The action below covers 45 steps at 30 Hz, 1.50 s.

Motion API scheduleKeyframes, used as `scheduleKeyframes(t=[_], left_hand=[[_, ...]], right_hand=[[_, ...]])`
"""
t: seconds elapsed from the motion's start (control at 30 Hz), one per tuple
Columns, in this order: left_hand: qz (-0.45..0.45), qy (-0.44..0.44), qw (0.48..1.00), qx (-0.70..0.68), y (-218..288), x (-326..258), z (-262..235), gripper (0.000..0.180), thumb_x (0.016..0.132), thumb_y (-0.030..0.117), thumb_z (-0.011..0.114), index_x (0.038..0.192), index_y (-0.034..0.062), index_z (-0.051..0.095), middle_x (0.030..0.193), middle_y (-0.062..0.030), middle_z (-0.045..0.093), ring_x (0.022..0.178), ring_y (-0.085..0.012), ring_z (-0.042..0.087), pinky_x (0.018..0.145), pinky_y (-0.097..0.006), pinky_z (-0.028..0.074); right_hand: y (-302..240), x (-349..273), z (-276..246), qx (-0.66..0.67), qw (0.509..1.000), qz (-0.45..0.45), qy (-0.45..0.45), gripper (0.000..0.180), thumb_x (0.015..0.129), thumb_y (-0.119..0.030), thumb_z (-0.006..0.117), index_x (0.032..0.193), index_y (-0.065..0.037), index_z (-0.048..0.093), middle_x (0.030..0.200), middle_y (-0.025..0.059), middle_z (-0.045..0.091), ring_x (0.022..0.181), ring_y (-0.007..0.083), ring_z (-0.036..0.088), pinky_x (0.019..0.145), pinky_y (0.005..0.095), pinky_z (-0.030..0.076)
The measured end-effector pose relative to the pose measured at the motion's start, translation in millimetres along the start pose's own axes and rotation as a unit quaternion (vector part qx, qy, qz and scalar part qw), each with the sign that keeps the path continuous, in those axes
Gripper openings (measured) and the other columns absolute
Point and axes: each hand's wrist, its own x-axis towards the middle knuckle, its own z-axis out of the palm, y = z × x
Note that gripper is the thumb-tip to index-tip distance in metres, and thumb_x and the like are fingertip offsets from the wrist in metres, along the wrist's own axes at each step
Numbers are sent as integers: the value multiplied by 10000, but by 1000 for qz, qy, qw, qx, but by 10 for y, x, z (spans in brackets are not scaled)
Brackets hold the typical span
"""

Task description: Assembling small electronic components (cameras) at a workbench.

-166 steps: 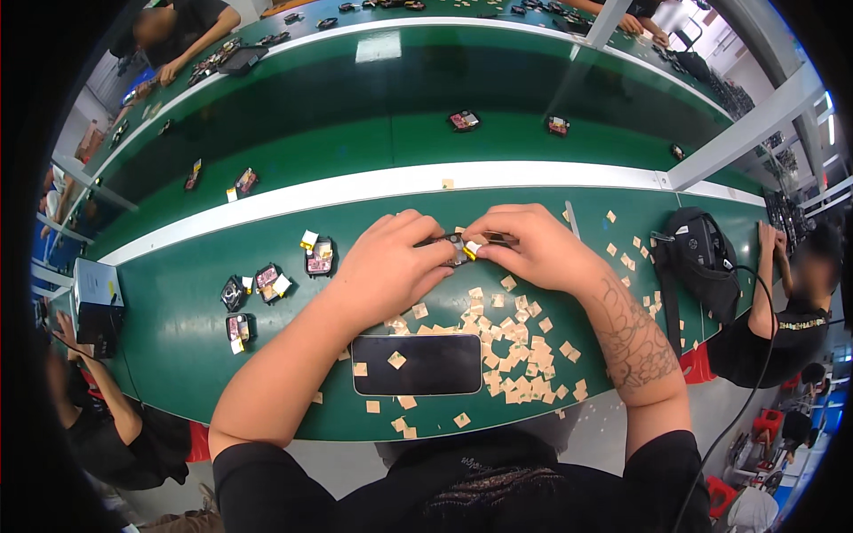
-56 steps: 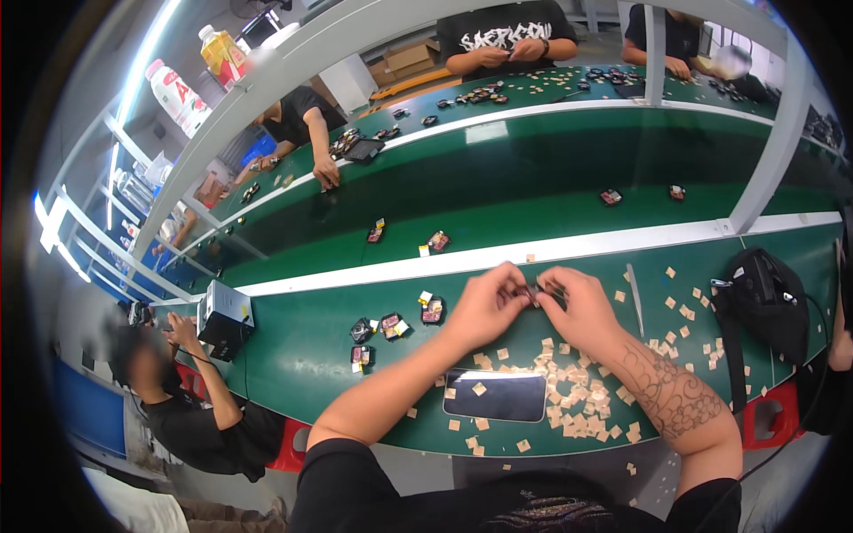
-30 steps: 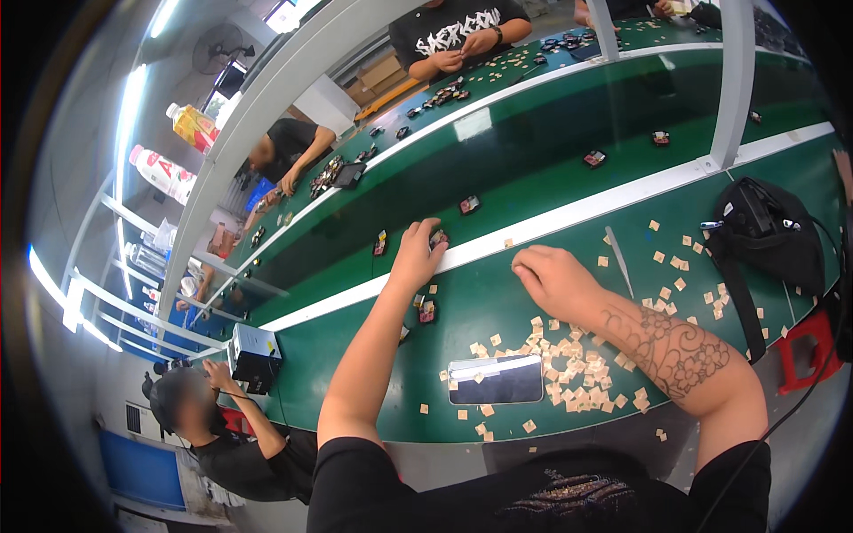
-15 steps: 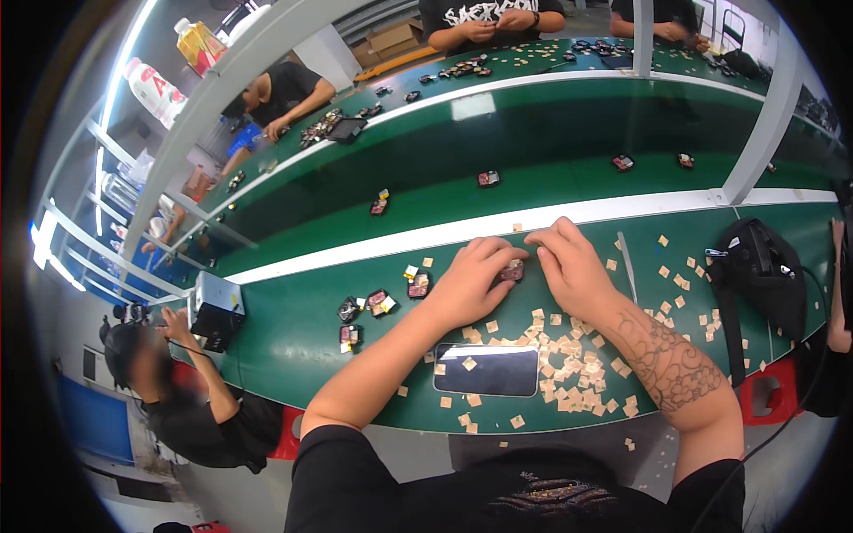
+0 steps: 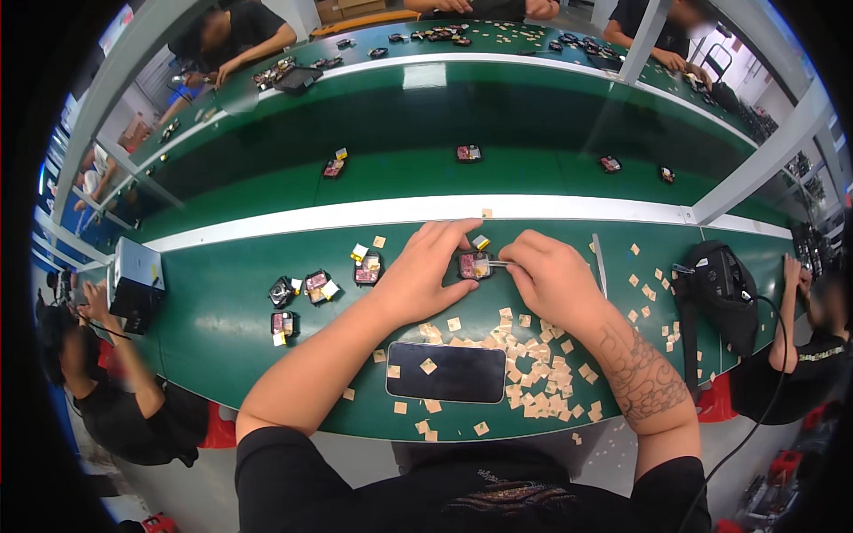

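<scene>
A small black-cased electronic device [image 5: 474, 265] with a reddish circuit board lies on the green bench. My left hand [image 5: 428, 266] steadies it from the left, thumb at its near corner and index finger stretched past its far side. A yellow-and-white piece [image 5: 481, 242] stands at the device's far edge. My right hand [image 5: 553, 277] is closed on thin metal tweezers [image 5: 499, 263], whose tips reach the device's right side. Several similar devices [image 5: 318, 286] lie left of my left hand. Tan square pads [image 5: 544, 377] are scattered near my right forearm.
A dark phone [image 5: 446, 373] lies between my forearms with pads on it. A black bag [image 5: 730, 289] and a metal strip [image 5: 600, 265] are at the right, a grey box [image 5: 138, 284] at the left. Beyond the white rail [image 5: 400, 211], devices sit on a green belt [image 5: 400, 182]. Other people work around.
The view has shifted, so the bench appears further left. My left fingers have opened out around the device, which shows more fully. Tweezers now show in my right hand, at the device.
</scene>
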Motion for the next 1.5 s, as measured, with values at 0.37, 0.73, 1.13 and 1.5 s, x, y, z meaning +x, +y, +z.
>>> scheduleKeyframes(t=[0.37,0.73,1.13,1.5], left_hand=[[13,7,1000,-19,146,39,18,701,814,34,878,1445,78,574,1212,-123,682,1176,-315,633,1010,-420,546],[113,26,985,130,259,26,0,538,795,56,850,1283,70,623,1123,-82,657,1110,-327,609,965,-437,521],[82,21,994,69,181,13,23,635,810,78,859,1378,77,576,1182,-102,676,1116,-329,647,937,-438,526],[127,47,988,72,275,18,30,609,778,87,889,1320,84,609,1111,-92,689,1030,-328,667,889,-435,535]], right_hand=[[-56,-5,66,-25,998,26,-52,174,902,-17,704,1072,-53,706,977,105,662,893,344,708,747,457,585],[-174,-37,8,-131,989,-4,-73,202,855,-30,692,1054,-59,687,1000,87,647,966,303,726,795,438,607],[125,44,-8,198,967,159,1,170,961,34,715,1128,14,692,959,45,648,789,83,601,701,249,493],[225,76,140,406,896,178,-19,196,992,69,702,1181,28,673,968,-26,620,762,-8,506,644,198,412]])
